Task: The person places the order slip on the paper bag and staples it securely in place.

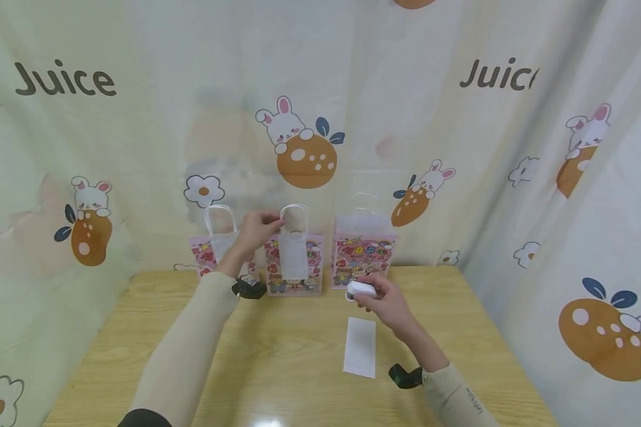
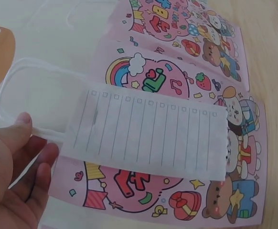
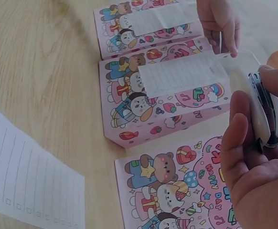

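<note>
Three pink cartoon-printed gift bags with white handles stand side by side. My left hand [image 1: 257,230] pinches the handle [image 2: 47,132] of the middle gift bag [image 1: 311,279] between thumb and fingers. A white lined checklist slip [image 2: 148,131] hangs over that bag's front, its top end by the handle. My right hand [image 1: 389,303] holds a small white stapler [image 3: 268,112] in front of the right gift bag [image 1: 364,252], apart from the slips. The left gift bag [image 1: 203,252] also has a slip on its front, partly hidden by my left arm.
One loose lined slip [image 1: 360,347] lies on the wooden table [image 1: 288,362], below my right hand. A printed curtain [image 1: 406,118] hangs behind the bags and along both sides. Dark wrist-camera mounts [image 1: 406,376] sit at both wrists.
</note>
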`<action>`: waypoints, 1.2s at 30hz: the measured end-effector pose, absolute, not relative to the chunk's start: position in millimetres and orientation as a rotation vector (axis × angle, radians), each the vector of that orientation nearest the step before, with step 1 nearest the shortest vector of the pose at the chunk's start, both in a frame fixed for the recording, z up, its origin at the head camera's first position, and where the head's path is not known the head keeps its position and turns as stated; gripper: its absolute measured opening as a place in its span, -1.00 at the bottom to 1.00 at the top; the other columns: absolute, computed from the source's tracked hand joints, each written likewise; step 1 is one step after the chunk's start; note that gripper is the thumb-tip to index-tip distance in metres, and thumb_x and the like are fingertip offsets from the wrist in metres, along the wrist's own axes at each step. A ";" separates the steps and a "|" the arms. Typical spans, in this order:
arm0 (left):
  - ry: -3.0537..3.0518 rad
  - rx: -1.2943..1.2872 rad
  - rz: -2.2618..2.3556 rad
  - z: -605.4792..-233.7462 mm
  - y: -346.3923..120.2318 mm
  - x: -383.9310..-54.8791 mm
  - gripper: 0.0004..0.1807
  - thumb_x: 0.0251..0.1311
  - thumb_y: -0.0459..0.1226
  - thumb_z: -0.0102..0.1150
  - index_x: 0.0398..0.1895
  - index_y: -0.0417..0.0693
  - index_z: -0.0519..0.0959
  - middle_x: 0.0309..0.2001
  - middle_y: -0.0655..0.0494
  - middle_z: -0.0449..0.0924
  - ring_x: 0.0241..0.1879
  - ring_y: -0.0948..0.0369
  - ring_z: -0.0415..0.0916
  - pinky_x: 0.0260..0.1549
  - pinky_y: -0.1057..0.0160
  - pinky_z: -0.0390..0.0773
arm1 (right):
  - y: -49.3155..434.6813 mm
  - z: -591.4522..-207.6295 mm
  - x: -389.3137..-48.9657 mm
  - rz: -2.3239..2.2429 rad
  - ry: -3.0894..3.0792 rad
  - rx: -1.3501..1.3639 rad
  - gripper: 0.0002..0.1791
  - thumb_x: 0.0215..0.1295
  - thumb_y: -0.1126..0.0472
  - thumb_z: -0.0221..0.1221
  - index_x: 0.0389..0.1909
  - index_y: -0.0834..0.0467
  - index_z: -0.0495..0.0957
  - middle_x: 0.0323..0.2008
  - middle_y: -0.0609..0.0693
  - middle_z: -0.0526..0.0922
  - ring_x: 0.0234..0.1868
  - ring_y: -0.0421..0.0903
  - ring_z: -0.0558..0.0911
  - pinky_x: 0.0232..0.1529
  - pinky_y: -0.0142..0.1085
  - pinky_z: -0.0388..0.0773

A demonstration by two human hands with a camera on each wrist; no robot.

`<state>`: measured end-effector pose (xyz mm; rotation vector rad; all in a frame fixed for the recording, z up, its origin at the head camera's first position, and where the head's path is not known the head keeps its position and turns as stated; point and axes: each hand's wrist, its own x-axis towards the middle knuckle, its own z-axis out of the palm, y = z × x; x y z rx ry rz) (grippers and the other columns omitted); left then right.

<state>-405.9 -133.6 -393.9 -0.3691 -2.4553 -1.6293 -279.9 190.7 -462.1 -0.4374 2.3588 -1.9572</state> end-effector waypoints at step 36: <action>-2.450 -0.447 -1.576 -494.0 -122.2 -290.8 -0.87 0.27 -0.27 0.25 -0.19 -0.10 0.70 -0.30 0.11 0.69 -0.36 0.19 0.60 -0.40 0.26 0.60 | 247.1 -529.4 -274.8 -1.801 2.765 -0.234 -0.65 0.19 0.23 0.37 -0.05 0.27 0.57 -0.11 0.15 0.62 -0.19 -0.06 0.51 -0.31 -0.34 0.53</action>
